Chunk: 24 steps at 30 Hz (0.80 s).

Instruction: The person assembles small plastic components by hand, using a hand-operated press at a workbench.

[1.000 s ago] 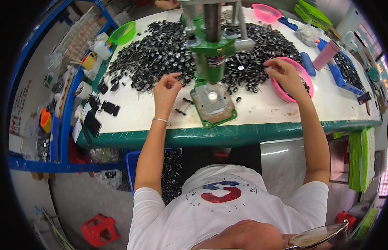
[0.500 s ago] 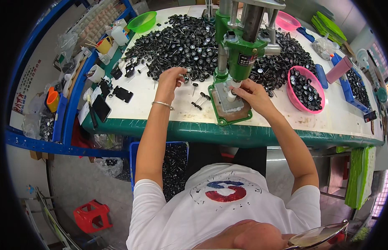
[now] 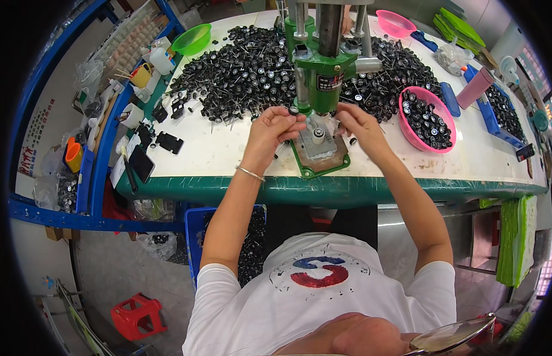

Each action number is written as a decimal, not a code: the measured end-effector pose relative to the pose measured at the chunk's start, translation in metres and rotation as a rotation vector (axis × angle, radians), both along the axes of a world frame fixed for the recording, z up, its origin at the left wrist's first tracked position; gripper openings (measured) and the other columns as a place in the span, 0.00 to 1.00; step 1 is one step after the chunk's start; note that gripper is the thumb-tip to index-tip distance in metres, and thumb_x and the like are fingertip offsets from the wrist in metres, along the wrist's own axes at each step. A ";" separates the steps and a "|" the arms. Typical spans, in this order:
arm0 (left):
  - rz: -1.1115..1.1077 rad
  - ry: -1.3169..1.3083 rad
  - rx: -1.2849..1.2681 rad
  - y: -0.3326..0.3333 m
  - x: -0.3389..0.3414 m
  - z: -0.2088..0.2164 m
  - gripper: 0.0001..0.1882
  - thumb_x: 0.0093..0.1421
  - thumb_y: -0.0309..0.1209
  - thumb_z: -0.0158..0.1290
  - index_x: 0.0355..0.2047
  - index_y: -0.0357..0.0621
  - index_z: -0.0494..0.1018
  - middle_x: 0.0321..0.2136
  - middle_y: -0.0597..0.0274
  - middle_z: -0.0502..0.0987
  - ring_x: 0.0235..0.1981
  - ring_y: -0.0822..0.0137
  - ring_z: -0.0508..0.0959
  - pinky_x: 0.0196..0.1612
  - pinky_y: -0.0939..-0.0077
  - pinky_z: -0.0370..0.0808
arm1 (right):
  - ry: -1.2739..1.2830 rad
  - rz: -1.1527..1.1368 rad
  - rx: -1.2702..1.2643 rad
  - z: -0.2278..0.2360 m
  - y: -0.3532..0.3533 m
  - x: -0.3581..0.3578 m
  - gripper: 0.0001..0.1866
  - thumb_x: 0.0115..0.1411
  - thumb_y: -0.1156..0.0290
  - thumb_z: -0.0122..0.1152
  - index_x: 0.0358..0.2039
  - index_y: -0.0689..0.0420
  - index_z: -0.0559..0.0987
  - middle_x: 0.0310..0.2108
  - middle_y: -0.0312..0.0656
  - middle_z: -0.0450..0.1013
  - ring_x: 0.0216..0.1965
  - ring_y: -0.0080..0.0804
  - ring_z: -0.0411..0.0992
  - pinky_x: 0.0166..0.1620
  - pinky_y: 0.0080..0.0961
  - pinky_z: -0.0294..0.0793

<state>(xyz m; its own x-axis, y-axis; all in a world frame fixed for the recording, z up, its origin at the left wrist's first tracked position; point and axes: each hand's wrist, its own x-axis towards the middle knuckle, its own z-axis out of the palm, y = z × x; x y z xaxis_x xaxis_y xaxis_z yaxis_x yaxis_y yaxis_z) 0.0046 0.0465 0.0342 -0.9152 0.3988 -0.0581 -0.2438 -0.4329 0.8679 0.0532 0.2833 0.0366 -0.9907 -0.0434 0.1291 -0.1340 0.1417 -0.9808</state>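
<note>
My left hand (image 3: 274,132) is closed left of the green press (image 3: 324,89), pinching a small black wheel (image 3: 293,110) between thumb and fingertips. On the press's base plate (image 3: 314,148) stands a white cylindrical holder (image 3: 318,139) with a small dark wheel part (image 3: 318,132) on top, under the raised ram. To the right of the ram, my right hand (image 3: 363,127) hovers with fingers bent and apart, and I see nothing held in it. A small black wheel (image 3: 353,141) lies just below it on the table.
A large heap of black wheels with metal axles (image 3: 246,77) spreads behind the press. To the right are a pink bowl of wheels (image 3: 430,145) and a blue tray (image 3: 492,121). A phone (image 3: 140,159) and black parts (image 3: 169,142) lie at left. A green bowl (image 3: 191,39) stands behind.
My left hand has moved right, nearer the press, and now pinches a wheel. My right hand has withdrawn from the white holder, whose top now shows a dark part. The view has shifted slightly.
</note>
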 end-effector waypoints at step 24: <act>0.135 0.270 -0.107 0.043 0.025 -0.010 0.04 0.53 0.20 0.59 0.31 0.36 0.79 0.30 0.69 0.76 0.33 0.77 0.74 0.40 0.82 0.70 | 0.169 0.065 -0.471 0.224 -0.020 -0.086 0.12 0.66 0.61 0.54 0.30 0.55 0.75 0.19 0.29 0.68 0.15 0.18 0.65 0.18 0.16 0.64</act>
<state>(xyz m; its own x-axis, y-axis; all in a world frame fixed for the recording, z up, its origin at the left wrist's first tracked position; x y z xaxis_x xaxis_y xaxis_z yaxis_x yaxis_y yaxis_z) 0.0294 0.0895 0.0240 -0.9474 0.2777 0.1592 0.0550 -0.3487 0.9356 -0.0330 0.2634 0.2607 -0.9515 -0.0030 0.3077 -0.2901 -0.3249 -0.9002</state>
